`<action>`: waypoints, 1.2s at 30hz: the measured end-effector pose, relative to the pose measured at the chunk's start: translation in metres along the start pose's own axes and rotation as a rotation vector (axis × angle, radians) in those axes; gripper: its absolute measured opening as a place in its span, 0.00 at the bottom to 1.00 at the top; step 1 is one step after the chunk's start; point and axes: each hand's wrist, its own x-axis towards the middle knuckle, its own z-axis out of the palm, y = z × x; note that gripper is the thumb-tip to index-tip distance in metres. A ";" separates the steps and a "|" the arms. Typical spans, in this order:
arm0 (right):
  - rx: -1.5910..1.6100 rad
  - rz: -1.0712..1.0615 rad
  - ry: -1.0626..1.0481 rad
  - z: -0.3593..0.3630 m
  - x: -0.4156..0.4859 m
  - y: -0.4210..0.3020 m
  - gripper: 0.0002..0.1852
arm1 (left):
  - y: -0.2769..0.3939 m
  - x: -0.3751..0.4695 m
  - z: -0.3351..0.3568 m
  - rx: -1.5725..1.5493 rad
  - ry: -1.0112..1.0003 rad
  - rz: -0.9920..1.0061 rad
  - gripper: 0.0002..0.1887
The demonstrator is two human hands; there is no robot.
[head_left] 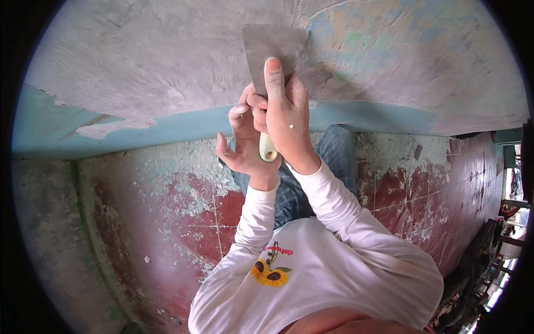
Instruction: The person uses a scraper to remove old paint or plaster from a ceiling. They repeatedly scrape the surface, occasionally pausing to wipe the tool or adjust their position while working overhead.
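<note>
My right hand [288, 112] is closed round the pale handle of a broad metal putty knife [273, 41], its thumb lying along the blade. The blade points up towards the scraped wall [167, 54]; whether its edge touches the wall I cannot tell. Just left of and beneath the handle is my left hand [246, 146], palm up with its fingers apart and slightly curled. The handle's butt end lies over the left palm, and contact there is unclear. A small white flake sticks to the back of my right hand.
Light blue paint [187, 125] covers the wall's lower band, with ragged edges. Paint chips and dust lie over the red tiled floor [392, 188]. Another wall [46, 217] stands at the left. Dark cluttered items [471, 267] are at the far right.
</note>
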 end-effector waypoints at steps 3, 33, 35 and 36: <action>-0.068 0.020 0.045 -0.003 -0.012 0.013 0.26 | -0.001 -0.020 -0.008 -0.021 0.030 -0.038 0.29; 0.058 0.020 -0.023 0.007 -0.008 -0.021 0.26 | 0.008 -0.014 0.041 0.072 0.071 0.034 0.31; 0.085 -0.002 -0.034 0.008 -0.002 -0.027 0.26 | 0.006 -0.004 0.048 0.041 0.049 0.023 0.32; 0.122 -0.015 -0.042 0.012 0.001 -0.041 0.26 | 0.013 0.008 0.041 -0.038 -0.207 -0.014 0.29</action>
